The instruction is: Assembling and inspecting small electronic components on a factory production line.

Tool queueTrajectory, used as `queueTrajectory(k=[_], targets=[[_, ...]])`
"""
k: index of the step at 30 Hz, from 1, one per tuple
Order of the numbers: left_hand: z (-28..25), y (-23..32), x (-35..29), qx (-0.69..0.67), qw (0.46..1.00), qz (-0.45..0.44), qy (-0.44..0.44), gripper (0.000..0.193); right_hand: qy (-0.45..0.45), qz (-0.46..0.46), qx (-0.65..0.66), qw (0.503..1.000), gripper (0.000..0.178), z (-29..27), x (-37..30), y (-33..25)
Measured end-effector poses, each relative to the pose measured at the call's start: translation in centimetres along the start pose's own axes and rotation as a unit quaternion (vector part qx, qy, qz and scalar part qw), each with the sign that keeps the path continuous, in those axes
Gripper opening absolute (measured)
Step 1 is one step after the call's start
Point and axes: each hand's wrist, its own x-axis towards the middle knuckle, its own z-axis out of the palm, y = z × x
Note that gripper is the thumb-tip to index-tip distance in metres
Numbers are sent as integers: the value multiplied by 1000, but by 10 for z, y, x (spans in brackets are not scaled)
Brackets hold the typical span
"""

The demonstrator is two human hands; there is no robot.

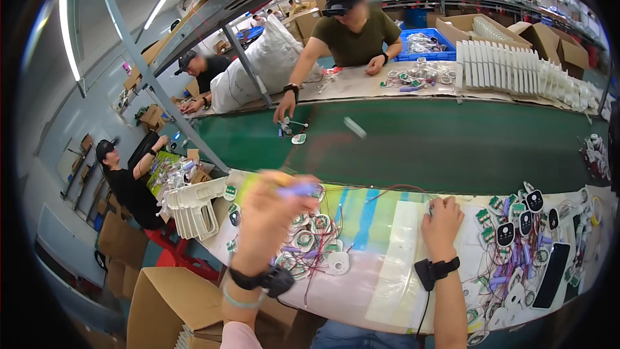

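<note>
My left hand (268, 203), smeared by motion, is raised above the near table with its fingers closed around a purple cylindrical battery (298, 190). Below it lies a heap of white round parts (303, 240) with green circuit boards and red wires. At the table's far edge my right hand (442, 223) rests with fingers curled down and pressed together. What lies under its fingertips is too small to tell. A thin red wire (387, 187) stretches along the table edge between the two hands, reaching close to the right fingertips.
A green conveyor belt (452, 145) runs beyond the table, carrying a pale blurred piece (354, 127). Across it, a co-worker (355, 32) reaches onto the belt. To my right lie wired assemblies (510, 232) and a black phone-like slab (553, 274). An open cardboard box (174, 304) stands lower left.
</note>
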Motion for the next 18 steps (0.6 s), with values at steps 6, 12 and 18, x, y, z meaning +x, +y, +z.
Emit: queueTrajectory(k=[6,12,18], targets=[[12,-115,-58,182,961,-202,-57,22,-78,77,-128,986,37,-51,3,11],[-4,-148,-81,562,801,-99,-180,36,30,16,-26,999,35,-39,9,15],[0,-141,-73,616,764,-93,-169,35,-205,115,-70,969,33,-50,5,11]])
